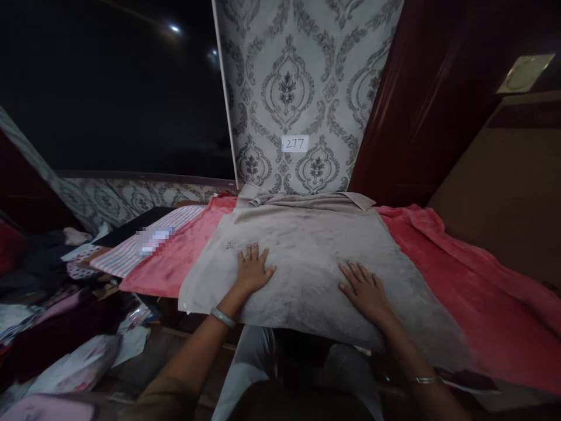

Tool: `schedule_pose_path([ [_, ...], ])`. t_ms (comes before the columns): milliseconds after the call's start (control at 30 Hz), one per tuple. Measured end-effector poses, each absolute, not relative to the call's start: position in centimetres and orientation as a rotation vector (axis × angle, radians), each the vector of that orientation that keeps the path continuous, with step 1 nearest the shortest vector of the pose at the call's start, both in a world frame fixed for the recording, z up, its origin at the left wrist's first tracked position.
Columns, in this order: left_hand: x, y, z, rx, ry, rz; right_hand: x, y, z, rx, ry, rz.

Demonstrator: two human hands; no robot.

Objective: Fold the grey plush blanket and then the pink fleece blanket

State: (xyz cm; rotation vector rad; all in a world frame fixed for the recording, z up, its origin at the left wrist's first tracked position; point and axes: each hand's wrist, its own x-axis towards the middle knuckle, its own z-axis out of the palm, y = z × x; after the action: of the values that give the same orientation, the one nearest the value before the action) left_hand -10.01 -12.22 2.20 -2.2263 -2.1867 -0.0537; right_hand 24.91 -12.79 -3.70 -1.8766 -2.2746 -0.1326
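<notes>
1. A grey cloth [307, 234], plain and soft-looking, bears a small dark mark on its left part.
2. It lies spread out, mostly flat, over red fabric [473, 292] visible on both sides.
3. Its far edge is gathered in loose folds.

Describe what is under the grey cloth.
Pinkish-red fabric shows from beneath the grey cloth at its left and right; anything under the middle is covered. The left hand and right hand rest on top.

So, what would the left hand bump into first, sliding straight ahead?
The left hand would probably meet the rumpled far fold of the soft grey cloth first, though depth is unclear.
</notes>
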Motion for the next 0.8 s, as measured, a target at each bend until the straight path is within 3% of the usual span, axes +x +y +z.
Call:
schedule_pose_path([
  [467,-10.4,-13.4,1.5,-2.167,-2.222,-0.153,24.4,-12.9,-3.0,-1.977,-2.334,-0.08],
  [600,-10.6,-13.6,1.1,-2.186,-2.182,-0.246,22.1,-11.4,-0.3,-2.104,-2.373,0.081],
  [800,-10.7,-14.2,1.1,-2.173,-2.145,-0.412,11.4,-5.1,4.9,-1.712,-2.528,0.201],
])
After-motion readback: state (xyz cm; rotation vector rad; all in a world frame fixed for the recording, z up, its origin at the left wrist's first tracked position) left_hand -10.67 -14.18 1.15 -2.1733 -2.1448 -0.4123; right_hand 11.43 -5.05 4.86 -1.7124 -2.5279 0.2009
